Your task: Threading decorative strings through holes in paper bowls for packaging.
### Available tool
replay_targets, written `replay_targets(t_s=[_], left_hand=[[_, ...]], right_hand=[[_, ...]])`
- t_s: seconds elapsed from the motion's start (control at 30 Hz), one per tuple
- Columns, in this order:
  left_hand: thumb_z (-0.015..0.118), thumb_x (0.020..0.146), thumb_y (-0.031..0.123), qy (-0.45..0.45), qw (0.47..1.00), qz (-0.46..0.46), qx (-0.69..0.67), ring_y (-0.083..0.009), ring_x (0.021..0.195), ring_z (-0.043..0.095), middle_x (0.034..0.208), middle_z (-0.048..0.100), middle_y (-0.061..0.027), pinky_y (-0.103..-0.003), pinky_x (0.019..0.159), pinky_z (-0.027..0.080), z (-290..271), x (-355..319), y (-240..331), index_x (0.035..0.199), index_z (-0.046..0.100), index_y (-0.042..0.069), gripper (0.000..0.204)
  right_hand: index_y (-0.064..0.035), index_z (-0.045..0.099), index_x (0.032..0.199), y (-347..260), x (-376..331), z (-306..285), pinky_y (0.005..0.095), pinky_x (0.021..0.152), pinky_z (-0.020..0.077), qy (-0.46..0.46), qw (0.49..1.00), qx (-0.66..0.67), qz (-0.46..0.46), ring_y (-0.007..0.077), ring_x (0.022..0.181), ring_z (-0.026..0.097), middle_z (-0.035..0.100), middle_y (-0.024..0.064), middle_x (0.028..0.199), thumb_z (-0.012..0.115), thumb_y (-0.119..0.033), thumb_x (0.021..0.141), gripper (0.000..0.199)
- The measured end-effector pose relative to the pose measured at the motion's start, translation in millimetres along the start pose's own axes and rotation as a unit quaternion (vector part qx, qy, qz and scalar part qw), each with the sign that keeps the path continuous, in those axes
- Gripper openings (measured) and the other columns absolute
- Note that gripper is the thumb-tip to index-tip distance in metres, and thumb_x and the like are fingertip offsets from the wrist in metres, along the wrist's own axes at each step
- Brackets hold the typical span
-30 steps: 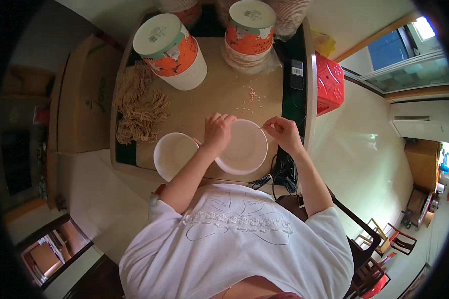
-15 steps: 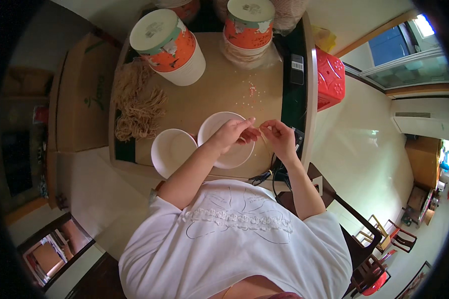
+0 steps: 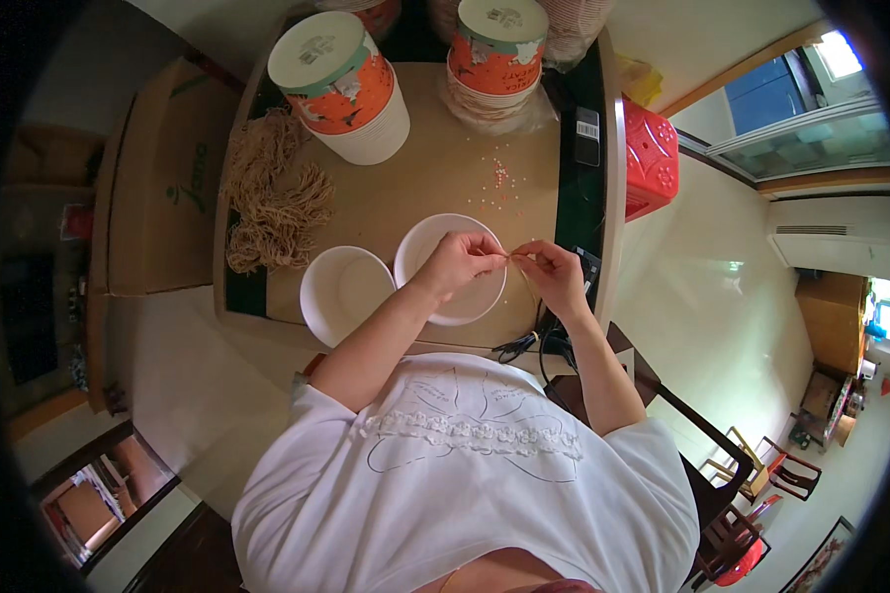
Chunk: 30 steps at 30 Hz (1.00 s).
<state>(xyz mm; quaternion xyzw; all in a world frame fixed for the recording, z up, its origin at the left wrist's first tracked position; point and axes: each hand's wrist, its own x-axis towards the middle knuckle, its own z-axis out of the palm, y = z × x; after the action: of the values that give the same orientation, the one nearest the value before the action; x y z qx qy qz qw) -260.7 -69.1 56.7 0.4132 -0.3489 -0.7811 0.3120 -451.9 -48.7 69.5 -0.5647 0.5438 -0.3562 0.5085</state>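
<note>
Both hands pinched shut over the right white bowl [image 3: 452, 269]: left hand [image 3: 457, 263] and right hand [image 3: 554, 277] each grip an end of a thin tan string [image 3: 520, 269], fingertips nearly touching just above the bowl's right rim. Judging by the hold, working over the bowl means anything dropped lands inside it rather than on the surface [image 3: 415, 188]. Can't tell whether a bead is on the string, too small. Second white bowl [image 3: 346, 295] sits touching the first on its left, looks empty. Small pink and white beads [image 3: 499, 180] lie scattered beyond the bowl, within reach. Bundle of tan cords [image 3: 272, 198] lies well left of the bowl, at the surface's edge. Two orange-and-white paper tubs stand at the far side: near one [image 3: 341, 84] tipped over, other [image 3: 496, 49] on a stack. Red plastic stool [image 3: 651, 170] right of the surface. Versus 0.5 s ago: hands have closed the gap, fingertips now meet on the string; bowls and tubs unmoved. A second ago both hands held the bowl's rim.
</note>
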Motion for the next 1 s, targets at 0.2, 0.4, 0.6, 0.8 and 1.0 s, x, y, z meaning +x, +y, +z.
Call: replay_targets(t_s=[0.2,0.4,0.6,0.8,1.0], left_hand=[[0.064,0.086,0.018,-0.023,0.98,-0.174,-0.098,-0.0068,0.069,0.055,0.081,0.064,-0.0009,-0.021,0.062,0.044,0.9,-9.3,14.8,0.09,0.066,0.005,0.014],[0.062,0.088,0.02,-0.052,0.98,-0.154,-0.112,-0.0084,0.075,0.058,0.088,0.065,-0.0027,-0.02,0.066,0.046,-8.1,-2.7,-7.6,0.091,0.065,0.006,0.015],[0.068,0.081,0.009,0.006,0.997,-0.028,0.075,-0.0075,0.068,0.059,0.08,0.066,-0.0011,-0.021,0.061,0.046,-4.2,-2.2,-15.8,0.083,0.066,0.004,0.006],[0.067,0.073,0.004,0.143,0.923,0.167,0.316,-0.0143,0.06,0.06,0.068,0.064,-0.0067,-0.028,0.058,0.048,12.4,-10.6,-15.9,0.077,0.066,0.004,0.004],[0.069,0.073,0.005,0.239,0.887,0.21,0.334,-0.0145,0.065,0.06,0.077,0.063,-0.0073,-0.027,0.06,0.048,-1.8,-0.7,-49.8,0.081,0.066,0.002,0.008]], right_hand=[[-0.0018,0.065,0.088,-4.4,-5.0,2.2,0.0173,0.049,0.0247,0.018,0.999,-0.031,-0.008,0.0004,0.055,0.03,0.038,-0.0087,0.061,0.064,0.001,0.082,0.007],[-0.0017,0.065,0.087,-9.1,-6.6,3.0,0.0179,0.048,0.0242,0.002,0.999,-0.036,-0.024,0.0006,0.054,0.03,0.037,-0.0091,0.058,0.064,-0.001,0.082,0.005],[-0.004,0.067,0.087,4.0,-6.6,4.6,0.0193,0.047,0.0236,-0.02,0.999,-0.012,0.024,0.001,0.053,0.031,0.039,-0.008,0.056,0.066,-0.004,0.082,0.005],[-0.0013,0.066,0.085,12.6,-5.5,10.3,0.0189,0.048,0.0257,-0.027,0.999,-0.008,0.022,0.0005,0.056,0.034,0.045,-0.0075,0.06,0.067,-0.007,0.082,0.006],[0.0012,0.062,0.085,48.5,16.1,2.6,0.0174,0.049,0.0291,-0.003,0.997,0.0,0.071,0.001,0.057,0.038,0.047,-0.0083,0.063,0.064,-0.008,0.085,0.009]])
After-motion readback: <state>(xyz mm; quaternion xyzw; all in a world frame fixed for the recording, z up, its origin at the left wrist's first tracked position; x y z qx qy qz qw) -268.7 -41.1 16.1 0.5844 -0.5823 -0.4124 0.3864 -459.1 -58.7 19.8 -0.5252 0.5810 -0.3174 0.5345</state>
